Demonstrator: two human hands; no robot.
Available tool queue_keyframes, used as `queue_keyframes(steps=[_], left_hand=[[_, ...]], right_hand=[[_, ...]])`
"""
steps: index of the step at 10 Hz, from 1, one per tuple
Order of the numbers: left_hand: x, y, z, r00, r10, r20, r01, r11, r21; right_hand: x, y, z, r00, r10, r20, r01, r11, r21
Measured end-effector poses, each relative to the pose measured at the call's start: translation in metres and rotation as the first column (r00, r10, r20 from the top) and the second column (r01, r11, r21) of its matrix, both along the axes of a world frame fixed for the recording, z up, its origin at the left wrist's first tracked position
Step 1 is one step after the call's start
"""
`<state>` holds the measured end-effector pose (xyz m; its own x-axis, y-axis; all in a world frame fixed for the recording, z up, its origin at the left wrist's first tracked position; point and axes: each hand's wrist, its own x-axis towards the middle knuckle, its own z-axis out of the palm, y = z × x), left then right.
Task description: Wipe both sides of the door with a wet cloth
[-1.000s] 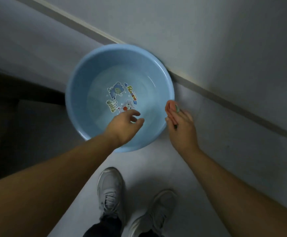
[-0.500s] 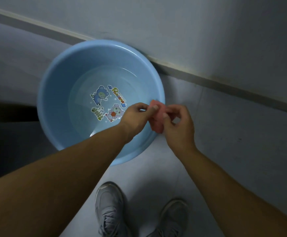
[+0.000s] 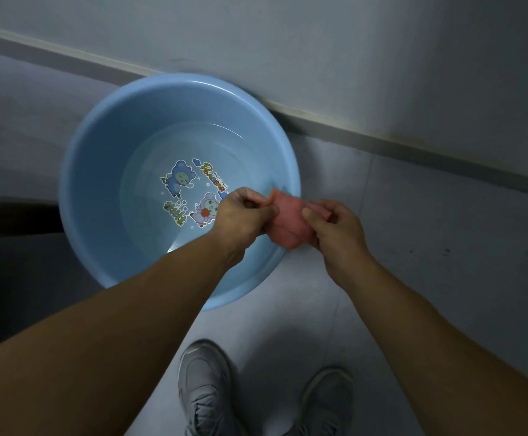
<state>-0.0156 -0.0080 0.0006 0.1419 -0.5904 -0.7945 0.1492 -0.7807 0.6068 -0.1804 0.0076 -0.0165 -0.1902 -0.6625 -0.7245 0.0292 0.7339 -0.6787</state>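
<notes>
the person stands over a round light blue basin (image 3: 99, 196) and looks straight down into it. both hands meet above the right side of the basin, and between them there is a small pink cloth (image 3: 289, 221). the left hand (image 3: 240, 215) has its fingers curled and pinches the left edge of the cloth between the thumb and the bent fingers. the right hand (image 3: 335, 234) pinches the right edge: its thumb lies on top of the cloth and the other fingers are curled under it. so the cloth is held in the air by two hands, bunched and a little folded. it hangs over the right rim of the basin, partly above the inside and partly above the floor (image 3: 413, 247). if the cloth is wet or dry, i cannot tell.

the basin stands on the pale tiled floor, with its far rim just beside the skirting strip (image 3: 382, 136) at the foot of a grey wall (image 3: 350, 58). inside the basin lies a shallow layer of clear water (image 3: 225, 146), and on the bottom are printed coloured cartoon figures (image 3: 181, 180) with some letters. at the lower edge of the view are the left shoe (image 3: 204, 388) and the right shoe (image 3: 322, 401), both grey, with the toes pointing toward the basin. the left shoe is near the closest rim. the area to the left of the basin is very dark, and i cannot tell what is there.
</notes>
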Motion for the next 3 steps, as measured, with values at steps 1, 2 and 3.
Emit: queue_keyframes(steps=[1, 2, 3], left_hand=[[-0.003, 0.005, -0.005, 0.988, -0.059, 0.142, 0.067, 0.996, -0.056], [-0.009, 0.007, -0.002, 0.934, -0.177, 0.310, 0.205, 0.977, -0.060], [-0.012, 0.008, 0.008, 0.870, -0.172, 0.461, 0.224, 0.973, -0.061]], right_hand=[[0.001, -0.002, -0.002, 0.997, 0.034, -0.074, -0.037, 0.999, -0.030], [0.000, 0.002, 0.000, 0.995, 0.038, -0.088, -0.038, 0.999, 0.007], [-0.009, 0.009, 0.011, 0.989, -0.007, -0.151, 0.009, 1.000, 0.012]])
